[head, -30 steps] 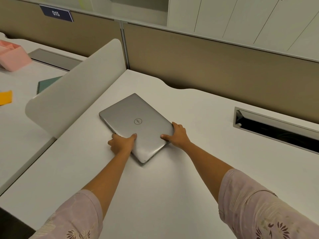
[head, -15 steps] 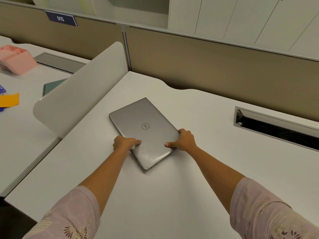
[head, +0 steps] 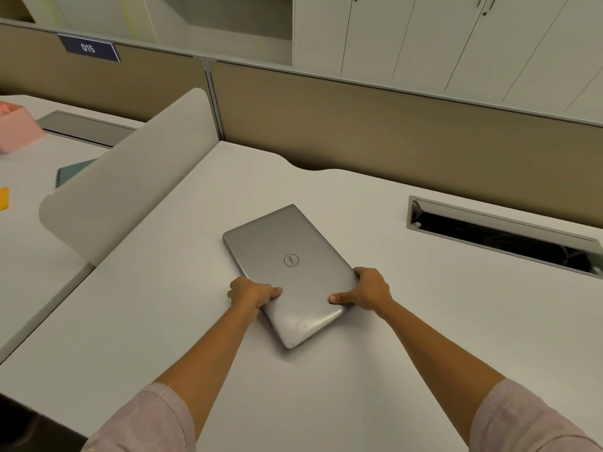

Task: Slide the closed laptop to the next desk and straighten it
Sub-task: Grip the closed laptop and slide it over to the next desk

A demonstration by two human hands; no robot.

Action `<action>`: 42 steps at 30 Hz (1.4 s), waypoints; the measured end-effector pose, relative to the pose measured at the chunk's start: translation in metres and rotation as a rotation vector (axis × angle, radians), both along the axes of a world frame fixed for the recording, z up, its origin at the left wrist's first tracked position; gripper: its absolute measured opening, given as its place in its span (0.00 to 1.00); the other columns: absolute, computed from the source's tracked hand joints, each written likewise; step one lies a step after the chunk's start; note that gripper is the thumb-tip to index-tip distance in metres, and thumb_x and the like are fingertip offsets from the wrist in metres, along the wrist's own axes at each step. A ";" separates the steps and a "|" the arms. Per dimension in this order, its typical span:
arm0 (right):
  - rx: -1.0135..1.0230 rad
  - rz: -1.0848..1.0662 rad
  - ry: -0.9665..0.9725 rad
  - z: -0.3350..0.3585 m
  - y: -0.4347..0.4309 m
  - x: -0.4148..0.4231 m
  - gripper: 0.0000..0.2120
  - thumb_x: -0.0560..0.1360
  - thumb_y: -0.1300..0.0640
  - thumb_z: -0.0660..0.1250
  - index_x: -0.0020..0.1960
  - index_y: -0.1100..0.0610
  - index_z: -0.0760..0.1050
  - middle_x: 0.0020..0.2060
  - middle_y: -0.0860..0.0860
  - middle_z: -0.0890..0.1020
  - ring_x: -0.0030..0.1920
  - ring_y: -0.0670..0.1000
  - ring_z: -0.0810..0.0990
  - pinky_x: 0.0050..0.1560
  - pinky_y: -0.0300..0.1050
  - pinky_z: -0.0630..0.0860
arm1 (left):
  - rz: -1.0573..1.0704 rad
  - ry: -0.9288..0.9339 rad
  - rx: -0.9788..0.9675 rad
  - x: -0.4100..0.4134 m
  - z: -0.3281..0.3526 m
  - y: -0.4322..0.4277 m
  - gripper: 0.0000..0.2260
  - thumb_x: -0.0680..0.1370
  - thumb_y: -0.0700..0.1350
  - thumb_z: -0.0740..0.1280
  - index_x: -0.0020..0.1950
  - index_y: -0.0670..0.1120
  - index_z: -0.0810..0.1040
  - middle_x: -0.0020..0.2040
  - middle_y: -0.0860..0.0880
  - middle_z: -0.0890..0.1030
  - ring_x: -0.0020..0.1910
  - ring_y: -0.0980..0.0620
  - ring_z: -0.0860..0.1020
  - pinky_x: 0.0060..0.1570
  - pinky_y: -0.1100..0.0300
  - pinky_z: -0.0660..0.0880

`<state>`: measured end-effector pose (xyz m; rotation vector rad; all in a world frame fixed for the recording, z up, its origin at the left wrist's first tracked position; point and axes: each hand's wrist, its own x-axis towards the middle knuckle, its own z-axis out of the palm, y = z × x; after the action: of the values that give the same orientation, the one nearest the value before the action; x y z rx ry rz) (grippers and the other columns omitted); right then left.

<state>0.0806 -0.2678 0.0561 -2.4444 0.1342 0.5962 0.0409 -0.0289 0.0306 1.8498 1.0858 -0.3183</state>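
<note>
A closed silver laptop point(head: 287, 256) lies flat on the white desk point(head: 326, 386), turned at an angle, one corner pointing toward me. My left hand point(head: 251, 293) grips its left long edge, thumb on the lid. My right hand point(head: 367, 290) grips the right long edge near the closest corner, thumb also on top. Both forearms reach out from pink patterned sleeves.
A curved white divider point(head: 130, 177) separates this desk from the left desk point(head: 29, 243), which holds a pink box point(head: 16, 132), a green notebook point(head: 71, 172) and a yellow note point(head: 4, 198). A cable slot point(head: 502, 236) opens at the right. A tan partition point(head: 391, 135) runs behind.
The laptop has slid right, away from the divider, and rotated slightly with both hands holding it. My hands have shifted farther along its edges.
</note>
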 end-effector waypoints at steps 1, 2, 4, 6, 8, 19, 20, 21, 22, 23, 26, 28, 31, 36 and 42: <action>0.017 -0.019 0.001 0.000 -0.006 -0.005 0.35 0.54 0.43 0.84 0.55 0.58 0.77 0.50 0.53 0.83 0.50 0.56 0.81 0.55 0.54 0.78 | -0.021 0.007 0.002 -0.003 -0.001 -0.006 0.37 0.64 0.47 0.81 0.65 0.34 0.69 0.63 0.38 0.76 0.65 0.40 0.73 0.60 0.47 0.76; 0.033 -0.042 0.003 -0.001 -0.013 -0.012 0.35 0.54 0.45 0.84 0.54 0.59 0.77 0.50 0.54 0.83 0.50 0.56 0.81 0.56 0.55 0.78 | -0.040 0.014 0.003 -0.006 -0.002 -0.013 0.36 0.64 0.47 0.81 0.64 0.33 0.70 0.63 0.38 0.76 0.65 0.40 0.73 0.60 0.47 0.76; 0.057 -0.093 0.010 -0.003 -0.028 -0.025 0.34 0.54 0.47 0.85 0.54 0.59 0.78 0.49 0.53 0.83 0.50 0.56 0.81 0.55 0.55 0.79 | -0.075 0.024 0.019 -0.012 -0.002 -0.029 0.36 0.64 0.48 0.82 0.64 0.34 0.70 0.63 0.38 0.76 0.65 0.41 0.72 0.59 0.46 0.77; 0.068 -0.136 0.016 -0.004 -0.043 -0.037 0.33 0.53 0.48 0.85 0.52 0.59 0.78 0.47 0.53 0.83 0.49 0.56 0.81 0.55 0.55 0.79 | -0.116 0.025 0.057 -0.018 -0.002 -0.045 0.36 0.64 0.48 0.81 0.64 0.34 0.70 0.64 0.39 0.73 0.66 0.41 0.71 0.58 0.46 0.77; 0.069 -0.169 0.010 -0.006 -0.059 -0.049 0.31 0.53 0.48 0.85 0.50 0.58 0.78 0.46 0.52 0.83 0.47 0.55 0.81 0.54 0.55 0.79 | -0.156 0.023 0.080 -0.023 -0.001 -0.061 0.37 0.64 0.49 0.81 0.65 0.35 0.69 0.65 0.39 0.72 0.67 0.41 0.69 0.58 0.48 0.76; 0.039 -0.269 -0.019 0.001 -0.138 -0.102 0.31 0.54 0.46 0.84 0.51 0.57 0.77 0.45 0.50 0.82 0.47 0.54 0.80 0.51 0.51 0.76 | -0.303 0.037 0.110 -0.045 -0.004 -0.142 0.37 0.65 0.50 0.80 0.65 0.36 0.68 0.66 0.40 0.69 0.67 0.41 0.66 0.55 0.49 0.75; 0.037 -0.278 -0.015 0.000 -0.144 -0.107 0.31 0.54 0.46 0.84 0.51 0.57 0.77 0.45 0.50 0.82 0.47 0.54 0.81 0.51 0.51 0.77 | -0.325 0.047 0.126 -0.048 -0.003 -0.150 0.37 0.65 0.51 0.80 0.65 0.36 0.69 0.66 0.40 0.69 0.67 0.41 0.66 0.54 0.50 0.75; 0.033 -0.287 -0.010 0.000 -0.150 -0.111 0.31 0.54 0.47 0.84 0.51 0.57 0.77 0.45 0.51 0.83 0.47 0.55 0.81 0.52 0.52 0.77 | -0.348 0.057 0.142 -0.050 -0.003 -0.157 0.36 0.66 0.51 0.80 0.65 0.36 0.69 0.66 0.41 0.69 0.67 0.41 0.66 0.53 0.51 0.73; 0.030 -0.296 -0.005 0.000 -0.156 -0.115 0.31 0.53 0.47 0.84 0.51 0.56 0.77 0.45 0.51 0.84 0.46 0.55 0.82 0.53 0.53 0.77 | -0.369 0.066 0.155 -0.052 -0.002 -0.163 0.36 0.66 0.52 0.79 0.65 0.35 0.68 0.66 0.40 0.69 0.67 0.41 0.66 0.51 0.52 0.72; 0.028 -0.308 0.000 -0.001 -0.162 -0.120 0.31 0.53 0.47 0.84 0.51 0.56 0.77 0.45 0.51 0.84 0.46 0.54 0.82 0.54 0.53 0.77 | -0.390 0.073 0.164 -0.054 -0.002 -0.170 0.37 0.66 0.52 0.79 0.65 0.35 0.68 0.66 0.40 0.69 0.67 0.41 0.66 0.50 0.52 0.72; 0.029 -0.341 0.004 -0.002 -0.175 -0.131 0.31 0.53 0.47 0.84 0.51 0.56 0.77 0.43 0.50 0.84 0.46 0.54 0.82 0.55 0.52 0.76 | -0.428 0.084 0.176 -0.058 -0.002 -0.184 0.37 0.66 0.53 0.79 0.66 0.35 0.68 0.66 0.41 0.68 0.67 0.41 0.65 0.49 0.53 0.71; 0.032 -0.348 0.005 -0.002 -0.184 -0.138 0.31 0.52 0.47 0.84 0.49 0.57 0.77 0.41 0.50 0.84 0.45 0.54 0.82 0.54 0.52 0.77 | -0.457 0.095 0.191 -0.061 -0.002 -0.193 0.37 0.66 0.53 0.79 0.66 0.36 0.68 0.66 0.41 0.69 0.67 0.41 0.66 0.49 0.53 0.71; 0.047 -0.355 0.002 -0.004 -0.196 -0.147 0.33 0.51 0.46 0.85 0.49 0.59 0.77 0.43 0.53 0.84 0.45 0.56 0.82 0.50 0.53 0.79 | -0.483 0.094 0.200 -0.068 -0.002 -0.205 0.37 0.66 0.53 0.79 0.65 0.36 0.68 0.64 0.41 0.69 0.67 0.41 0.66 0.51 0.52 0.73; 0.043 -0.317 -0.013 -0.010 -0.201 -0.149 0.35 0.51 0.43 0.84 0.52 0.57 0.77 0.51 0.55 0.80 0.48 0.56 0.81 0.49 0.51 0.79 | -0.442 0.072 0.167 -0.073 0.000 -0.208 0.37 0.66 0.51 0.79 0.65 0.35 0.65 0.64 0.39 0.68 0.65 0.41 0.69 0.51 0.50 0.74; -0.087 -0.212 0.036 -0.014 -0.205 -0.141 0.45 0.55 0.36 0.81 0.65 0.54 0.70 0.60 0.52 0.73 0.59 0.56 0.76 0.60 0.51 0.73 | -0.506 -0.046 0.243 -0.092 -0.001 -0.207 0.36 0.70 0.55 0.76 0.65 0.36 0.63 0.65 0.38 0.67 0.55 0.36 0.77 0.43 0.53 0.71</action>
<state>-0.0604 -0.4724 0.0424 -2.4619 0.4361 0.5505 -0.0506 -0.2361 0.0295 2.3302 0.6310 -0.4462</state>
